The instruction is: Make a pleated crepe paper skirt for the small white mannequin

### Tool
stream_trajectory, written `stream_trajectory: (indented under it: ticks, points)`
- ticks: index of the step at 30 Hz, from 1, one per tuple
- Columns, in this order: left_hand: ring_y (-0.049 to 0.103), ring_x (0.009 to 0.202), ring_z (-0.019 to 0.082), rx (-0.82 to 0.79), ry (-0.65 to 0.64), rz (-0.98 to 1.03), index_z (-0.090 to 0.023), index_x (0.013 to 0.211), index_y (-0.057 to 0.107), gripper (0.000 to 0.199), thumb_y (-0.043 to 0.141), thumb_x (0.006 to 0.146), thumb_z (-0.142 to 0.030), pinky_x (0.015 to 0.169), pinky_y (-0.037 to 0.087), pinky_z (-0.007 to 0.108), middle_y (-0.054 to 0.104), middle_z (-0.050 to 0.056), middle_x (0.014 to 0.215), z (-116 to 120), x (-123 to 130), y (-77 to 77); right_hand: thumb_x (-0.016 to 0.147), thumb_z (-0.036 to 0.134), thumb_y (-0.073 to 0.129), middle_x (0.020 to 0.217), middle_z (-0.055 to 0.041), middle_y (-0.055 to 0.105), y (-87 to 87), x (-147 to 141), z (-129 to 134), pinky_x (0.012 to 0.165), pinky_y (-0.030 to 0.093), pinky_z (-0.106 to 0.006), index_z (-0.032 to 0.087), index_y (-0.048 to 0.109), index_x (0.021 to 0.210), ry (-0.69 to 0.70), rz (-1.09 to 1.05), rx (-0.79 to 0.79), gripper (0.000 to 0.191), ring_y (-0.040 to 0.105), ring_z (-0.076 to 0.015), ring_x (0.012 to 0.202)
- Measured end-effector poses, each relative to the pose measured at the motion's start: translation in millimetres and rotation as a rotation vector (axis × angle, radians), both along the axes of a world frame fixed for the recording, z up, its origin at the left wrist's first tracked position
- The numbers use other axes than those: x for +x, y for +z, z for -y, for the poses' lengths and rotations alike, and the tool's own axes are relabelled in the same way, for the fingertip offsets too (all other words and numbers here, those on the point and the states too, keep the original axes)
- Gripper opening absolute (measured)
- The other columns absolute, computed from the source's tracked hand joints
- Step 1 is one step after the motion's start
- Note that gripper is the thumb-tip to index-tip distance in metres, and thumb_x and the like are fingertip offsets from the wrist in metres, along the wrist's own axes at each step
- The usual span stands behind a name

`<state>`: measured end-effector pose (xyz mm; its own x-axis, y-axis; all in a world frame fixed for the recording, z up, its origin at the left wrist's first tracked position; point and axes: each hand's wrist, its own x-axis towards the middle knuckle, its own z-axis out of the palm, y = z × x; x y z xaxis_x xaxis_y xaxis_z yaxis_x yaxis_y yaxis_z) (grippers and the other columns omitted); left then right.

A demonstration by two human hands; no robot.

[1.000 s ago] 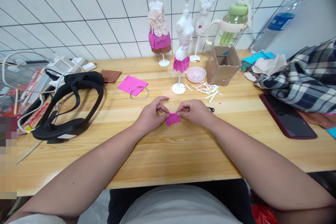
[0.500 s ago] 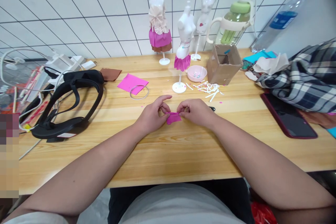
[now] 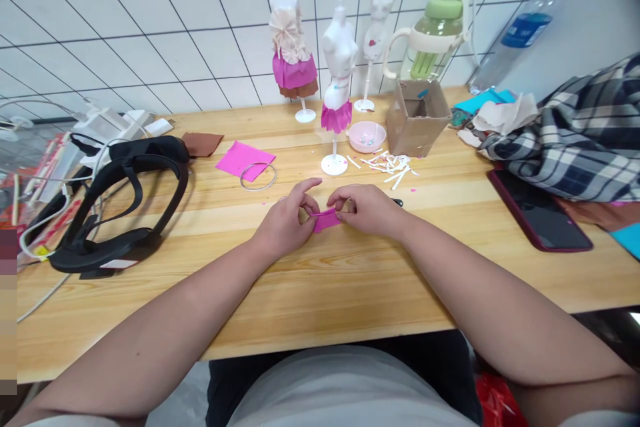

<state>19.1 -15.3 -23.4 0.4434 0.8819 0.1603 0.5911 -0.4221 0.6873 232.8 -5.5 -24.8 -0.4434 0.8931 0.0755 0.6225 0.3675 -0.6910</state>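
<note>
Between my two hands is a small piece of magenta fabric (image 3: 327,220), its upper edge folded over. My left hand (image 3: 290,219) pinches the left end between thumb and forefinger. The right end is pinched by the fingers of my right hand (image 3: 367,212). Just beyond stands a small white mannequin (image 3: 340,47) wearing a ruffled magenta skirt (image 3: 337,117). A dark-handled tool (image 3: 397,202) lies partly hidden behind my right hand. To the left, a metal ring (image 3: 259,176) overlaps a flat magenta square (image 3: 245,159).
Behind stand a dressed mannequin (image 3: 294,47) and a bare one (image 3: 376,33). A pink bowl (image 3: 367,138), white strips (image 3: 393,163) and a cardboard box (image 3: 417,120) are beyond my right hand. A black headset (image 3: 125,200) lies left, a phone (image 3: 540,210) and plaid cloth (image 3: 575,140) right.
The view has shifted slightly, so the table things sit a little further left. The magenta fabric now lies flatter between my fingers; both hands keep their pinch.
</note>
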Motion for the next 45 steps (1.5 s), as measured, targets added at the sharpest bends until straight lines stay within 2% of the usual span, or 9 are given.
stream_trajectory:
  ticks: [9,19,23,26,33,36,39,41,45]
  points:
    - [0.067,0.08,0.016,0.058,-0.033,-0.065,-0.025,0.144,0.033,0.07,0.055,0.079,-0.011,0.08,0.048,0.029,0.072,0.0,0.087,-1.6,2.2,0.8,0.078,0.009,0.062,0.082,-0.0015,0.069,5.5,-2.6,0.1,0.069,0.04,-0.023,0.019,0.074,0.084,0.04,0.133,0.082,0.017,0.059,-0.0126,0.073]
    - [0.063,0.1,0.024,0.28,-0.205,-0.277,-0.023,0.146,0.034,0.068,0.056,0.082,-0.014,0.094,0.036,0.041,0.077,0.002,0.094,-4.3,-7.4,9.0,0.085,0.012,0.057,0.092,-0.0056,0.072,10.2,-2.6,-1.4,0.076,0.042,-0.027,0.018,0.076,0.089,0.139,0.286,0.125,0.02,0.063,-0.0179,0.084]
    - [0.061,0.102,0.024,0.259,-0.242,-0.326,-0.025,0.145,0.039,0.066,0.056,0.082,-0.015,0.101,0.031,0.044,0.077,0.003,0.096,-5.0,-12.3,14.1,0.088,0.016,0.057,0.094,-0.0055,0.072,13.5,-0.3,-1.5,0.075,0.041,-0.028,0.021,0.077,0.093,0.176,0.352,0.146,0.021,0.063,-0.0193,0.087]
    - [0.06,0.103,0.025,0.223,-0.322,-0.332,-0.025,0.15,0.031,0.074,0.061,0.083,-0.026,0.103,0.028,0.046,0.077,0.004,0.101,-5.4,-15.9,20.4,0.089,0.017,0.055,0.097,-0.0049,0.072,16.8,3.4,-0.7,0.072,0.04,-0.028,0.023,0.077,0.095,0.205,0.388,0.153,0.024,0.064,-0.0191,0.087]
    - [0.06,0.098,0.025,0.289,-0.349,-0.31,-0.025,0.155,0.015,0.079,0.058,0.09,-0.036,0.095,0.034,0.042,0.078,0.002,0.1,-2.2,-15.3,24.6,0.087,0.023,0.057,0.094,-0.0027,0.071,14.1,1.9,2.1,0.073,0.04,-0.027,0.023,0.073,0.102,-0.01,0.253,0.12,0.022,0.063,-0.0177,0.087]
    - [0.061,0.095,0.024,0.307,-0.357,-0.269,-0.027,0.155,0.016,0.078,0.058,0.09,-0.033,0.093,0.036,0.041,0.077,0.001,0.097,-1.7,-14.8,19.8,0.086,0.026,0.059,0.095,-0.0031,0.069,12.3,-3.0,4.5,0.07,0.039,-0.027,0.024,0.073,0.096,0.019,0.273,0.096,0.017,0.063,-0.018,0.087]
    - [0.06,0.093,0.022,0.324,-0.278,-0.156,-0.028,0.153,0.024,0.073,0.059,0.089,-0.031,0.09,0.039,0.038,0.074,0.003,0.101,-3.0,-17.8,17.2,0.084,0.021,0.059,0.094,-0.0036,0.068,13.7,-5.9,7.4,0.067,0.038,-0.026,0.022,0.071,0.086,0.064,0.31,0.078,0.013,0.062,-0.0172,0.085]
    - [0.058,0.09,0.02,0.343,-0.109,-0.036,-0.027,0.149,0.032,0.068,0.061,0.088,-0.031,0.088,0.042,0.036,0.069,0.004,0.101,-6.2,-22.3,16.8,0.082,0.019,0.059,0.091,-0.0031,0.069,15.8,-5.5,8.3,0.066,0.037,-0.026,0.021,0.07,0.083,0.06,0.302,0.076,0.011,0.062,-0.0169,0.083]
    - [0.054,0.08,0.016,0.263,0.193,0.271,-0.027,0.145,0.037,0.061,0.06,0.089,-0.035,0.081,0.045,0.032,0.06,0.002,0.091,-18.3,-33.2,12.6,0.083,0.022,0.062,0.081,-0.0001,0.07,19.4,0.2,5.7,0.063,0.035,-0.025,0.022,0.068,0.082,-0.131,0.191,0.073,0.006,0.061,-0.0155,0.075]
